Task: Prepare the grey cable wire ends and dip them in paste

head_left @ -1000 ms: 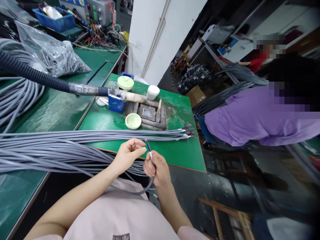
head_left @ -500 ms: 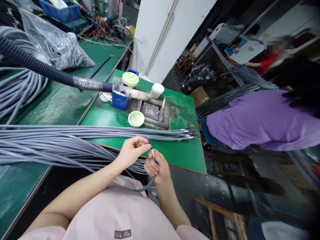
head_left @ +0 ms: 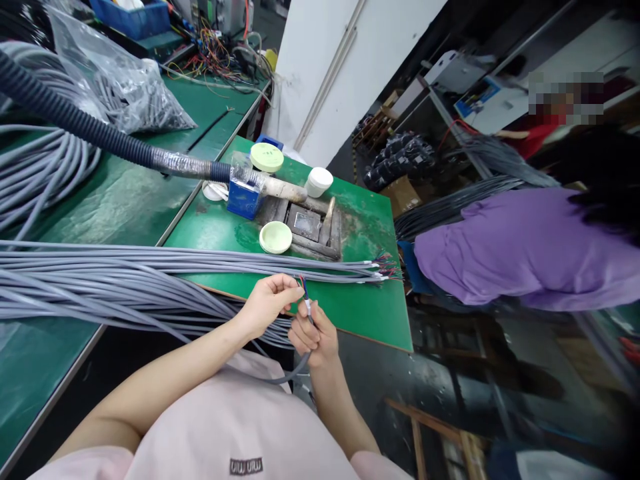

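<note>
**While hand-held: one stripped grey cable (head_left: 299, 369)**

Item: sheathed lead, coloured cores (head_left: 304, 288) bared at the tip, held just off the edge of a green workbench (head_left: 350, 320). Left hand (head_left: 267, 307): closed, fingertips pinching at the cores. Right hand (head_left: 314, 335): closed around the sheath just below. Adjacent: bundle of grey cables (head_left: 125, 283), their stripped ends (head_left: 385, 268) lying on the bench.
</note>
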The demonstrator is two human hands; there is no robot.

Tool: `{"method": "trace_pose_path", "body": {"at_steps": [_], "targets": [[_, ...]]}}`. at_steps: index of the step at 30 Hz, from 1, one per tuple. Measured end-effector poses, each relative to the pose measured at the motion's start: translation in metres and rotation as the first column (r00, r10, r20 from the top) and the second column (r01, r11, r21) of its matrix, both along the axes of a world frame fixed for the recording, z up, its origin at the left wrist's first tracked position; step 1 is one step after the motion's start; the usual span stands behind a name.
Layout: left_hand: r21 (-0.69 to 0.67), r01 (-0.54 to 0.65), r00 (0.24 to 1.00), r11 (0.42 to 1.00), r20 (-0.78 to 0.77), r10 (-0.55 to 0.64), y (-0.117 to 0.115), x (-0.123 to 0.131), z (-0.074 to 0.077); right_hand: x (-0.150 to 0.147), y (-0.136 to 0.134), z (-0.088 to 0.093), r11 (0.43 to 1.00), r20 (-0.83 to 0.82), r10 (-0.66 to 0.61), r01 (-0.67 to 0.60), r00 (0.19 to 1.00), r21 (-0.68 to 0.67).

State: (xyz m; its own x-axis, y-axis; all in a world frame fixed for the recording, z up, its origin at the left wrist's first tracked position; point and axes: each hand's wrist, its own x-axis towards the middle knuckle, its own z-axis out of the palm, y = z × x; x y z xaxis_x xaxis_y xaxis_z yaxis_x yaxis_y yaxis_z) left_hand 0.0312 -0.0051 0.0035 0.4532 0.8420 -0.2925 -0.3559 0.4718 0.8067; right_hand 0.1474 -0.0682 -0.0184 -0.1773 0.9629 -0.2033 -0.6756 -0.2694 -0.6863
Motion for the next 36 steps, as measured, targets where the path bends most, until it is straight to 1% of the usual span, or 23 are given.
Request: {"method": "trace_pose_path", "body": {"at_steps": [4,8,12,15,18,23,30,36], "targets": [[0.016,0.003,1.0,1.0,0.006,-0.003,0.0007,0.0009,-0.0002,0.0005,-0.0001,-0.002,0.999,0.022,-0.019,0.02,1.0,-0.045],[0.051,-0.029,1.0,0.998,0.011,0.028,-0.0002,0.001,-0.0005,-0.0002,0.0002,-0.0023,0.997,0.044,-0.025,0.028,0.999,-0.065],[0.142,-0.088,0.996,0.986,0.033,0.085,-0.0023,0.0007,0.0004,-0.001,0.0009,-0.0028,0.996,0.074,-0.033,0.039,0.997,-0.08],[0.189,-0.092,0.995,0.978,0.053,0.083,-0.003,0.0006,0.0026,-0.0013,0.0014,-0.003,0.997,0.055,-0.02,0.024,0.998,-0.068],[0.185,-0.09,0.995,0.979,0.053,0.082,-0.003,0.0007,0.0049,-0.0015,0.0017,-0.0027,0.998,0.034,-0.02,0.022,0.999,-0.06],[0.142,-0.087,0.996,0.986,0.031,0.083,-0.0021,0.0004,0.0066,-0.0017,0.0022,-0.0019,0.997,0.089,-0.019,0.026,0.996,-0.078],[0.109,-0.088,0.996,0.99,-0.001,0.089,0.0009,-0.0016,0.0054,-0.003,0.0025,0.0004,0.999,0.079,-0.003,0.005,0.997,-0.033],[0.156,0.01,1.0,0.988,0.0,-0.01,0.006,-0.0053,0.0012,-0.0025,0.0021,0.0027,0.999,0.062,0.007,-0.004,0.998,-0.055]]}}
